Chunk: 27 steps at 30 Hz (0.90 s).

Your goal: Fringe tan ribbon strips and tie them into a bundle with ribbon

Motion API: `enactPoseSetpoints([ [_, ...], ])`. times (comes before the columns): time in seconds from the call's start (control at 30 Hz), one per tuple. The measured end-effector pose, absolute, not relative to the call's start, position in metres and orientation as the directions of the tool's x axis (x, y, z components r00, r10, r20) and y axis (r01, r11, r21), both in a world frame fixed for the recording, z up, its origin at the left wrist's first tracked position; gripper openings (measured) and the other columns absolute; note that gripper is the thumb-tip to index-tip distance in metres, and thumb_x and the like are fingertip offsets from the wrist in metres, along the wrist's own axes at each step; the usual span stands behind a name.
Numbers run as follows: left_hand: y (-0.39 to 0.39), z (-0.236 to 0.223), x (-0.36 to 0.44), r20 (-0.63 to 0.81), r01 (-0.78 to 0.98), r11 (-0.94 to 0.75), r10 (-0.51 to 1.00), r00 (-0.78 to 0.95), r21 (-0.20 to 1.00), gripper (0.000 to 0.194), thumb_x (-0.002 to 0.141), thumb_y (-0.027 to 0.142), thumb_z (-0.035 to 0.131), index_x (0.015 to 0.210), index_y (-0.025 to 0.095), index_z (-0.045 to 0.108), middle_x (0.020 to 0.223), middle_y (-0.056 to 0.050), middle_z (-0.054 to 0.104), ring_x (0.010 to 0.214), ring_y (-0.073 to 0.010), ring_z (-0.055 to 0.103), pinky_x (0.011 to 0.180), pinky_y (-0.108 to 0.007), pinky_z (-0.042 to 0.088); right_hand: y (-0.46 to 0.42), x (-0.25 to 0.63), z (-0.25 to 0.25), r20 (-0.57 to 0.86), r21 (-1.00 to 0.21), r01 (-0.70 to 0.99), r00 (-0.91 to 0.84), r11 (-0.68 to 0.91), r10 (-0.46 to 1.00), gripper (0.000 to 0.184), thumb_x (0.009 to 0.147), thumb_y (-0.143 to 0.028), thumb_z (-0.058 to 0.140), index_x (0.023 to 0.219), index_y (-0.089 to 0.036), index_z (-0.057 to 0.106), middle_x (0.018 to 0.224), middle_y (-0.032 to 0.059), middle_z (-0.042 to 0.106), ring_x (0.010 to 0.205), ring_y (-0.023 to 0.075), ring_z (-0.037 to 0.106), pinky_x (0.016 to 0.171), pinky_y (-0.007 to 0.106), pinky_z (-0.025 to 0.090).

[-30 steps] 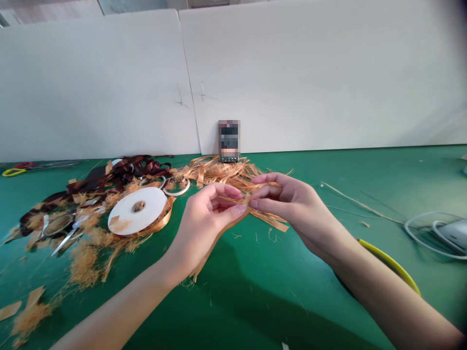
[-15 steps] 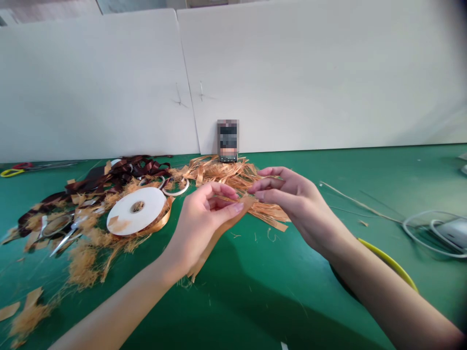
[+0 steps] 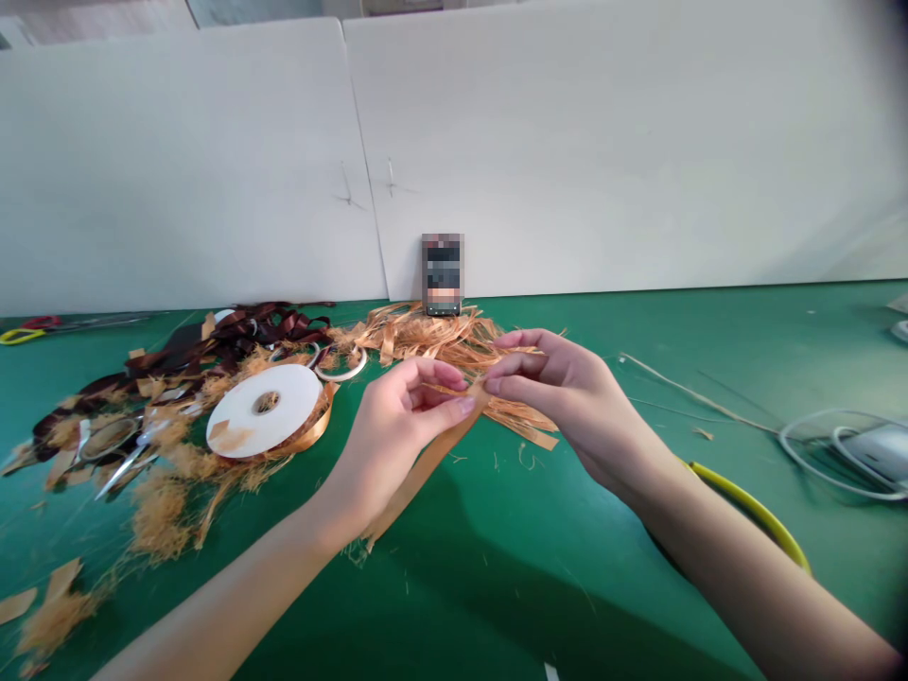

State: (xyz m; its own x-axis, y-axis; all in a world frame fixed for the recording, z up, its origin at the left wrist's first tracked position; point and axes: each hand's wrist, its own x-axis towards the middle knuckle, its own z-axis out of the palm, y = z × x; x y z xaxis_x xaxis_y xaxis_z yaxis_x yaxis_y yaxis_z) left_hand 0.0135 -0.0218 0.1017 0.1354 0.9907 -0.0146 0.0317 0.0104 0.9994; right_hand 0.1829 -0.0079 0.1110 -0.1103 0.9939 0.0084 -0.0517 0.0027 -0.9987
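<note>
My left hand (image 3: 401,426) and my right hand (image 3: 560,397) meet above the green table mat (image 3: 497,586), fingertips nearly touching. Both pinch a strip of tan satin ribbon (image 3: 426,473), which runs diagonally down from between my fingers past my left wrist. Behind my right hand lies a heap of frayed tan ribbon strands (image 3: 426,333), with some strands passing under my fingers. To the left of my left hand sits a white ribbon spool (image 3: 264,410) with tan ribbon trailing from it.
Dark brown ribbon (image 3: 273,326), steel scissors (image 3: 120,463) and tan fluff lie at the left. Yellow-handled scissors (image 3: 28,335) lie farther back. A pixelated upright object (image 3: 443,274) stands against the white wall panel (image 3: 567,142). A white cable (image 3: 837,463) and yellow hoop (image 3: 752,506) lie at right.
The ribbon strip now runs straighter and tauter from my fingers down past my left wrist. Both hands have shifted only slightly, and the view has moved a little.
</note>
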Motion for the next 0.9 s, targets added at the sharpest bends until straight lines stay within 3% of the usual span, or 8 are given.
enactPoseSetpoints([
  [0.2, -0.0224, 0.1038, 0.0148, 0.02, 0.066, -0.03, 0.988, 0.151, 0.997, 0.021, 0.074, 0.032, 0.073, 0.09, 0.02, 0.065, 0.091, 0.0, 0.068, 0.08, -0.0126, 0.062, 0.073, -0.024, 0.048, -0.0091, 0.1835, 0.1107, 0.008, -0.999, -0.052, -0.138, 0.001, 0.99, 0.032, 0.068, -0.019, 0.074, 0.094, -0.017, 0.056, 0.069, -0.002, 0.07, 0.068, 0.0109, 0.065, 0.069, 0.025, 0.05],
  [0.3, -0.0224, 0.1034, 0.0154, 0.037, 0.085, -0.052, 0.984, 0.174, 0.995, 0.018, 0.075, 0.033, 0.072, 0.087, 0.021, 0.067, 0.082, -0.001, 0.068, 0.076, -0.0141, 0.063, 0.071, -0.025, 0.048, -0.0105, 0.1833, 0.113, -0.003, -1.0, -0.024, -0.171, -0.007, 0.985, 0.031, 0.068, -0.02, 0.075, 0.094, -0.017, 0.058, 0.072, -0.0001, 0.072, 0.073, 0.0138, 0.068, 0.074, 0.028, 0.052],
  [0.63, -0.0223, 0.1006, 0.0125, 0.015, 0.002, -0.015, 0.989, 0.146, 1.0, 0.014, 0.078, 0.03, 0.069, 0.077, 0.019, 0.062, 0.08, 0.0, 0.066, 0.078, -0.0139, 0.06, 0.076, -0.026, 0.046, -0.0111, 0.1854, 0.1126, -0.042, -0.994, -0.087, -0.229, -0.063, 0.972, 0.04, 0.065, -0.024, 0.08, 0.099, -0.018, 0.059, 0.075, 0.001, 0.074, 0.08, 0.0185, 0.071, 0.081, 0.032, 0.052],
  [0.9, -0.021, 0.1002, 0.0124, 0.006, -0.013, -0.004, 0.993, 0.118, 1.0, 0.018, 0.076, 0.034, 0.071, 0.081, 0.019, 0.063, 0.084, 0.0, 0.065, 0.082, -0.014, 0.059, 0.079, -0.027, 0.045, -0.0116, 0.1853, 0.1145, -0.061, -0.987, -0.131, -0.225, -0.092, 0.972, 0.041, 0.064, -0.022, 0.08, 0.099, -0.018, 0.059, 0.078, 0.0, 0.073, 0.08, 0.0155, 0.07, 0.081, 0.029, 0.051],
])
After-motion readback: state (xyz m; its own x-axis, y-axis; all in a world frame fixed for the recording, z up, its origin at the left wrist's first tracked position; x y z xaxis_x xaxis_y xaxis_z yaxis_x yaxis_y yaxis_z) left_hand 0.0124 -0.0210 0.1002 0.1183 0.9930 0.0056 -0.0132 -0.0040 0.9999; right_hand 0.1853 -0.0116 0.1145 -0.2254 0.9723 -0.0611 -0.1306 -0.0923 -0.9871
